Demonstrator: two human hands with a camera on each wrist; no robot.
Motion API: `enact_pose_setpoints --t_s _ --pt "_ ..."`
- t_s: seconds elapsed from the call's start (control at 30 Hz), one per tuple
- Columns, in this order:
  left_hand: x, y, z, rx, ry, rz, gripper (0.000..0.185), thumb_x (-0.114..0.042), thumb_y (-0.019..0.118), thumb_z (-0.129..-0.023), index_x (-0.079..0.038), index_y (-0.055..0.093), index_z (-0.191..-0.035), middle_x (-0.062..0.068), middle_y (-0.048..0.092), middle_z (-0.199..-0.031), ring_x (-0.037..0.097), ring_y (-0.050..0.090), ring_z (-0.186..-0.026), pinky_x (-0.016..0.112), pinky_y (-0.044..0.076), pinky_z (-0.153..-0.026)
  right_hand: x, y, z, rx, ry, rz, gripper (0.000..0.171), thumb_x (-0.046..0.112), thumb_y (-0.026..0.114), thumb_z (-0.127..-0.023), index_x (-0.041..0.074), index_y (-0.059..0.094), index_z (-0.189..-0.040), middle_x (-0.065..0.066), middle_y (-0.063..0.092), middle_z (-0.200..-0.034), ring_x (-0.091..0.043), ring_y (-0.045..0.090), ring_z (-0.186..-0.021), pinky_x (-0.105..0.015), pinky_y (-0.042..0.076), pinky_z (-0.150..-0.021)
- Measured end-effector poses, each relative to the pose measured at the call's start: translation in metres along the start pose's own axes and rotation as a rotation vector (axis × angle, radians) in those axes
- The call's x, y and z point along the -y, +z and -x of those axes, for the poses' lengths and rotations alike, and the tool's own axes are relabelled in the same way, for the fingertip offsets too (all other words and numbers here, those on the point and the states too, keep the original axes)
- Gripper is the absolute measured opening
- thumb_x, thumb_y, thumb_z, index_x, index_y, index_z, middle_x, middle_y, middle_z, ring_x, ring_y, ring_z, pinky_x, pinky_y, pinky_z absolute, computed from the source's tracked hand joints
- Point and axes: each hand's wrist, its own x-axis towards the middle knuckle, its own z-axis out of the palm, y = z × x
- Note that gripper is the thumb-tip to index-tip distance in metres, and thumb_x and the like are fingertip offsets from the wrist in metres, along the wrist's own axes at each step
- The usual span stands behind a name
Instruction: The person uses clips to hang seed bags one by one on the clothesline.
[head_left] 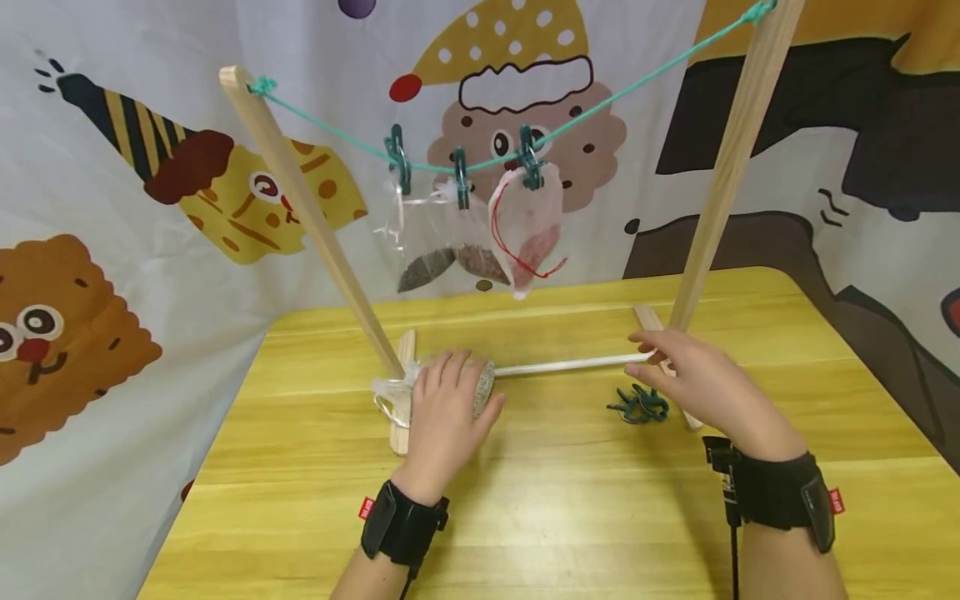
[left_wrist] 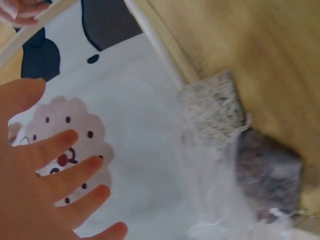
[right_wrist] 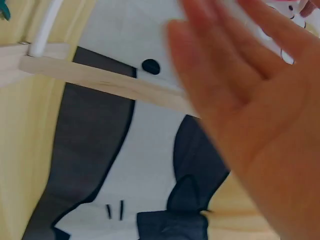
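Note:
My left hand [head_left: 450, 412] hovers over the left foot of a wooden frame, its fingers apart in the left wrist view. Under it lie a pale speckled sachet [left_wrist: 212, 107] and a dark sachet [left_wrist: 267, 172] with clear, drawn-up tops; the hand mostly hides them in the head view. Near the right post's base is my right hand [head_left: 701, 383], fingers loosely extended and holding nothing. A pile of dark green clips [head_left: 640, 405] lies on the table just below it. Above, three green clips [head_left: 461, 177] hold a grey-filled bag [head_left: 426, 271], a brown-filled bag [head_left: 480, 262] and a pink-filled pouch [head_left: 540, 247] with red string.
A green cord [head_left: 337, 133] sags between the left post [head_left: 315, 225] and the right post [head_left: 731, 167]. Low down, a white rod [head_left: 570, 365] joins the posts across the yellow wooden table [head_left: 525, 500]. Behind hangs a printed cartoon cloth [head_left: 97, 250].

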Motion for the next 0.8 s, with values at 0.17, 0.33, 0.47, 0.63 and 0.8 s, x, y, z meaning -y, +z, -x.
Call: enact_pose_setpoints --t_s 0.17,0.33,0.47,0.63,0.8 --pt "0.003 0.011 0.008 0.050 -0.033 -0.003 0.053 -0.050 0.054 -0.083 -0.015 0.052 -0.123 0.010 0.044 -0.130 0.031 0.033 -0.122 0.054 0.025 -0.096 -0.013 0.007 0.003 0.106 0.084 -0.055 0.074 0.062 0.042 -0.082 0.008 0.039 -0.133 -0.020 0.047 -0.123 -0.035 0.048 -0.107 -0.051 0.042 -0.077" --pt "0.004 0.017 0.010 0.070 -0.042 -0.002 0.053 -0.050 0.054 -0.083 -0.015 0.053 -0.122 0.010 0.043 -0.131 0.031 0.032 -0.124 0.055 0.025 -0.096 -0.020 0.016 0.005 0.122 0.136 -0.045 0.078 0.065 0.040 -0.081 0.008 0.039 -0.133 -0.022 0.045 -0.125 -0.037 0.047 -0.108 -0.049 0.044 -0.073" --pt "0.004 0.020 0.010 0.086 -0.052 0.010 0.053 -0.049 0.054 -0.083 -0.015 0.052 -0.124 0.011 0.042 -0.131 0.031 0.031 -0.124 0.056 0.023 -0.097 -0.026 0.022 0.004 0.125 0.146 -0.046 0.079 0.066 0.039 -0.080 0.007 0.039 -0.133 -0.023 0.046 -0.124 -0.038 0.047 -0.107 -0.050 0.044 -0.073" --pt "0.004 0.027 0.011 0.114 -0.073 0.026 0.057 -0.050 0.056 -0.081 -0.015 0.050 -0.126 0.011 0.041 -0.132 0.032 0.030 -0.124 0.057 0.023 -0.097 -0.035 0.032 0.001 0.105 0.161 -0.064 0.081 0.066 0.038 -0.081 0.007 0.034 -0.136 -0.025 0.036 -0.132 -0.041 0.044 -0.111 -0.055 0.040 -0.078" --pt "-0.001 0.037 0.016 0.124 -0.074 0.044 0.058 -0.048 0.057 -0.081 -0.012 0.050 -0.125 0.012 0.041 -0.132 0.032 0.031 -0.124 0.057 0.024 -0.096 -0.045 0.044 -0.003 0.096 0.200 -0.074 0.085 0.066 0.039 -0.081 0.002 0.031 -0.137 -0.030 0.023 -0.135 -0.049 0.030 -0.117 -0.063 0.030 -0.086"
